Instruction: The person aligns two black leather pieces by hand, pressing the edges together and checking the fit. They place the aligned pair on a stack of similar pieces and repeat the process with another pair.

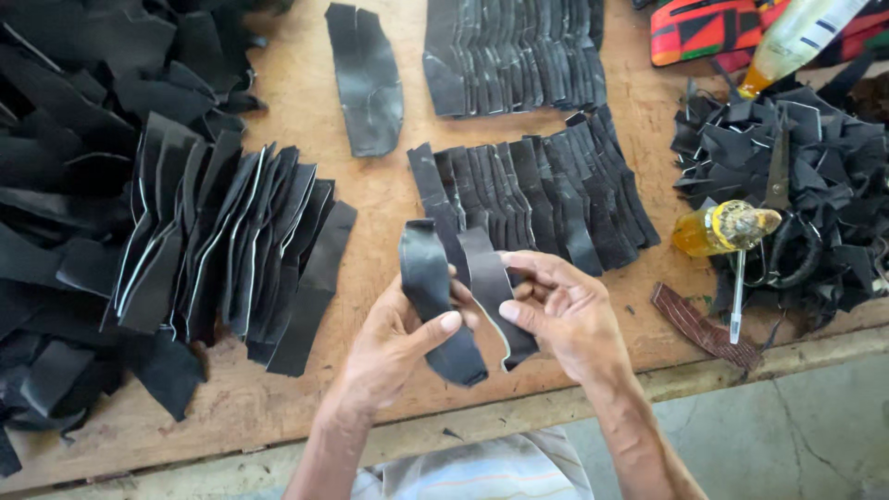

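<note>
Both hands are closest to the camera: the left hand [394, 338] pinches one black leather strip [431, 296], and the right hand [560, 310] pinches a second strip [491, 287] just beside it, above the surface [389, 199] edge. Each grip is only at the fingertips, so I think a strip could slip and fall past the edge at 6 o'clock, or disturb the fanned row of strips [556, 199] at 12 o'clock.

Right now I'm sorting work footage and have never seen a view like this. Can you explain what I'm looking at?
The single picture comes from a camera worn on a person's head, looking down at their own bare hands above a wooden workbench. The left hand and right hand each have a grip on a curved black leather piece. Fanned rows of similar cut pieces lie on the bench, with a heap of black scraps and a small yellow bottle at the right.
</note>
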Demonstrator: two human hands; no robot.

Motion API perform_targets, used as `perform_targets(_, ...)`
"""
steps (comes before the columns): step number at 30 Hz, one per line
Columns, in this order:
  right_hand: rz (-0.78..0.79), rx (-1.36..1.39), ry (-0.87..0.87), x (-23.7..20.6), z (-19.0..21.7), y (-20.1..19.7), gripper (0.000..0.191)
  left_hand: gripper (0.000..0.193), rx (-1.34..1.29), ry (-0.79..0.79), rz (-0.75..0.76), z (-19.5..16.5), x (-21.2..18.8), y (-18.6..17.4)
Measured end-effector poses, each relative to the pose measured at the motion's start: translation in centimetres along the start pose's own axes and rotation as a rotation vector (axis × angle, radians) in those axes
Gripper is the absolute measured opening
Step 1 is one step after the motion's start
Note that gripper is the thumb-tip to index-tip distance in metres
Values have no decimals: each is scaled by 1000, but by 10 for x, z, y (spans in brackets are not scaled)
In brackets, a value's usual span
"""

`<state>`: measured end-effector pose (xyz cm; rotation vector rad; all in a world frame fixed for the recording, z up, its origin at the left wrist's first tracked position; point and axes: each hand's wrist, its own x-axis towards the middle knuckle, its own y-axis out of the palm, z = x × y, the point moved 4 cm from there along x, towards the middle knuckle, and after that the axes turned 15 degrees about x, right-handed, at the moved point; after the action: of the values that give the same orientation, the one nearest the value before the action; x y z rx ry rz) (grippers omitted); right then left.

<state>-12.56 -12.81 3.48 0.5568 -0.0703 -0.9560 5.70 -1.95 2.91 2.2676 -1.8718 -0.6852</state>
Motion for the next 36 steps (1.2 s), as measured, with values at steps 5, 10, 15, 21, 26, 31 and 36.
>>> perform_targets(5,-34,230,117,1,-13,-26,32,51,-27,9,-89,10,6,-15)
perform_targets(10,-6,246,76,2,-9,-22,31,30,-59,-20,-169,20,7,-21)
perform_targets(15,-47,287,353,5,-12,-8,48,24,-64,-127,-172,29,4,-20)
perform_targets(21,-84,37,219,4,-11,-3,18,20,-64,-91,-126,33,4,-18)
perform_targets(26,-44,-126,146,10,-15,2,21,20,-217,-108,-93,35,6,-15)
perform_targets(31,-11,-98,161,16,-14,9,23,22,-200,-126,-121,36,7,-16)
perform_targets(36,16,-122,185,18,-10,14,27,28,-201,-110,-126,38,9,-16)
